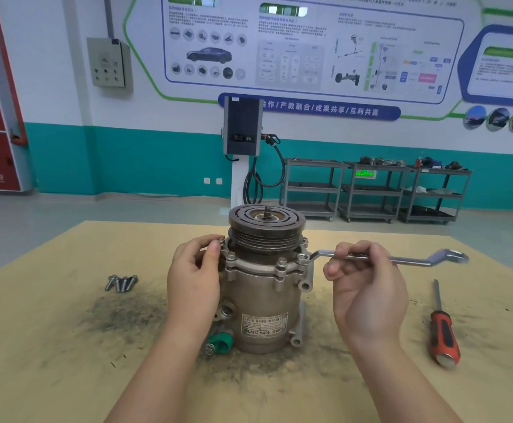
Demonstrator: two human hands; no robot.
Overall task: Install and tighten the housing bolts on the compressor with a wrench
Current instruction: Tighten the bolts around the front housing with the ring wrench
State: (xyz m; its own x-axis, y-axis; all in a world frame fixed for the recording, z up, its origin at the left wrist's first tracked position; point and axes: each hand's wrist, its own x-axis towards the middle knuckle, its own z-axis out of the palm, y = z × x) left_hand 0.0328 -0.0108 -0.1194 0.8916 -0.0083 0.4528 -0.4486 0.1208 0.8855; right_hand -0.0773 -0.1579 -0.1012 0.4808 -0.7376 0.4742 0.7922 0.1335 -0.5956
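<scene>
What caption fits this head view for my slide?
Right hand holds wrench on a compressor flange bolt; left hand steadies the housing.

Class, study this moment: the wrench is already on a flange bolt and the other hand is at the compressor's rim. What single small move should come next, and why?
Probably swing the wrench handle a short arc to tighten that bolt. The right hand grips the shaft, the ring end sits over the bolt head, and the left hand steadies the compressor at its flange. Four loose bolts wait on the table.
</scene>
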